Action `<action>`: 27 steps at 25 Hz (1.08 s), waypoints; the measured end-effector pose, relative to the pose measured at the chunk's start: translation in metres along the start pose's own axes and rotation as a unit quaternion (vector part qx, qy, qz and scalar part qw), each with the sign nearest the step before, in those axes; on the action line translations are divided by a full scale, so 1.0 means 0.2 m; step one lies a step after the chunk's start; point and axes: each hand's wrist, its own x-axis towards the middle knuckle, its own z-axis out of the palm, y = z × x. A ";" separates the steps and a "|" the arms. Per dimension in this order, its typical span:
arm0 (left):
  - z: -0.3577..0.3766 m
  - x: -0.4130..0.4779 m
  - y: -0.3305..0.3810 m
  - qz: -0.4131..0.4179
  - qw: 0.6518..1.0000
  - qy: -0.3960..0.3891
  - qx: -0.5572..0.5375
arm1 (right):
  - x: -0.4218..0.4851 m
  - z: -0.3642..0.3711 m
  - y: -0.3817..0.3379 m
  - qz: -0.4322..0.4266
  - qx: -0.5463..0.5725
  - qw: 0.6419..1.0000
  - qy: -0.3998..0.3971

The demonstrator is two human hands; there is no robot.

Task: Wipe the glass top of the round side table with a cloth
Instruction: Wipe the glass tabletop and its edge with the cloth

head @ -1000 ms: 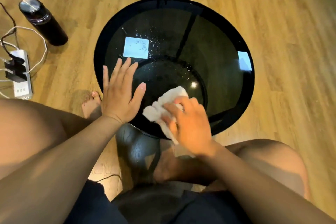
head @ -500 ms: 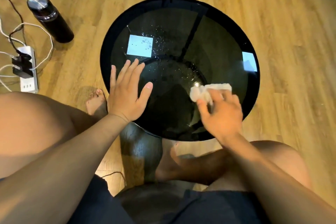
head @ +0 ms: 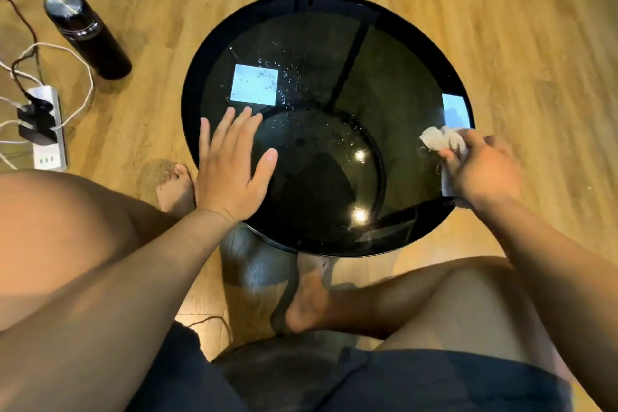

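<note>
Glass top [head: 401,84] bears flat left hand [head: 230,167]; right hand [head: 485,172] grips cloth [head: 440,140].

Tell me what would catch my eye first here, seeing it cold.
The round black glass table top fills the middle, glossy, with water droplets speckling its far left part. The left hand lies flat on the glass near the left rim, while the right hand grips a white cloth at the right rim. A black bottle stands on the wooden floor at upper left, near a power strip.
</note>
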 end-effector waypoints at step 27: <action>-0.03 0.08 -0.14 -0.006 1.000 -0.018 -0.007 | -0.63 0.06 -1.10 -0.204 0.106 0.973 -0.010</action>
